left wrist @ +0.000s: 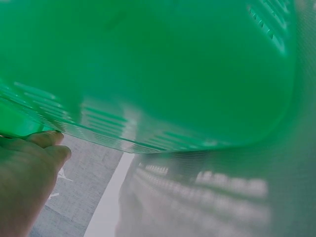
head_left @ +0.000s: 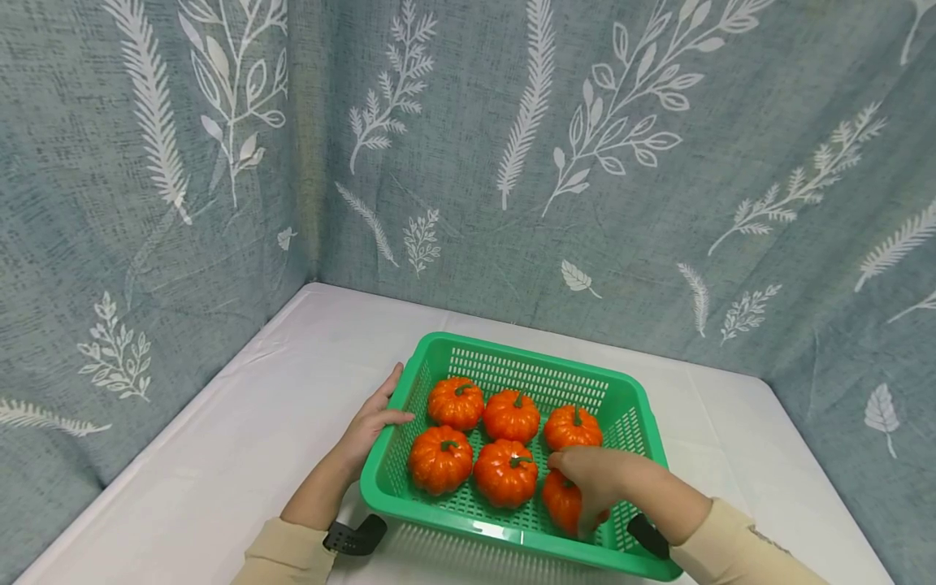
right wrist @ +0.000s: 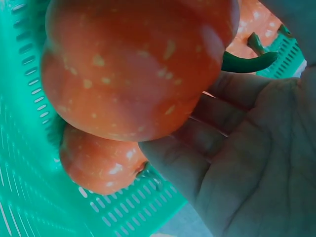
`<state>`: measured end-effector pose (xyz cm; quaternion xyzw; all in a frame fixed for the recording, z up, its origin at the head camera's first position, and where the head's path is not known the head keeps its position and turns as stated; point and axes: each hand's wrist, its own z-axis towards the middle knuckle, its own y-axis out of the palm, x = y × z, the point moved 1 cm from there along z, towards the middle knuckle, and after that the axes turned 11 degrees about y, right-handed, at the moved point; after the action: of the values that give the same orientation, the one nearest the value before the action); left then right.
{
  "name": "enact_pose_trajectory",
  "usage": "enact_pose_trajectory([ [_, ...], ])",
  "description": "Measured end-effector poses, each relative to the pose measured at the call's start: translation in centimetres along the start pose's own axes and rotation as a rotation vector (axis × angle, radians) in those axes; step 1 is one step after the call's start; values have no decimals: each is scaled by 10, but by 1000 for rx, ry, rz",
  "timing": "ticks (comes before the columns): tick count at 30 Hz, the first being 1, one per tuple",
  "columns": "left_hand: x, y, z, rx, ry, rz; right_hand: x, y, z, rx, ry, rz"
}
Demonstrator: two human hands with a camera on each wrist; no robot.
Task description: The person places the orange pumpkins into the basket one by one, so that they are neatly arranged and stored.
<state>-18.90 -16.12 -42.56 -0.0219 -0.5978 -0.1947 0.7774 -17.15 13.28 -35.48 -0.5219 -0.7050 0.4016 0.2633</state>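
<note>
A green plastic basket (head_left: 504,532) with slotted walls holds several small orange pumpkins with green stems, set in two rows. My right hand (head_left: 603,475) reaches in from the right and grips the near right pumpkin (head_left: 563,505) with its fingers around it. In the right wrist view that speckled pumpkin (right wrist: 133,64) fills the upper part, against the fingers of my right hand (right wrist: 237,138). My left hand (head_left: 366,435) holds the basket's left side, thumb over the rim and fingers along the outside. The left wrist view shows its fingers at the green wall (left wrist: 163,74).
Beside the held pumpkin lie a middle front pumpkin (head_left: 506,474) and a back right pumpkin (head_left: 573,428). The basket stands on a white-covered table (head_left: 234,439). Blue-grey curtains (head_left: 468,162) with white leaf prints close off the back and sides.
</note>
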Motion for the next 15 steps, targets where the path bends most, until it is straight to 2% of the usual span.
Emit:
enact_pose_trajectory([
  [15,0,1,1,-4,7,-7,0,-1,-2,-22,15,29],
])
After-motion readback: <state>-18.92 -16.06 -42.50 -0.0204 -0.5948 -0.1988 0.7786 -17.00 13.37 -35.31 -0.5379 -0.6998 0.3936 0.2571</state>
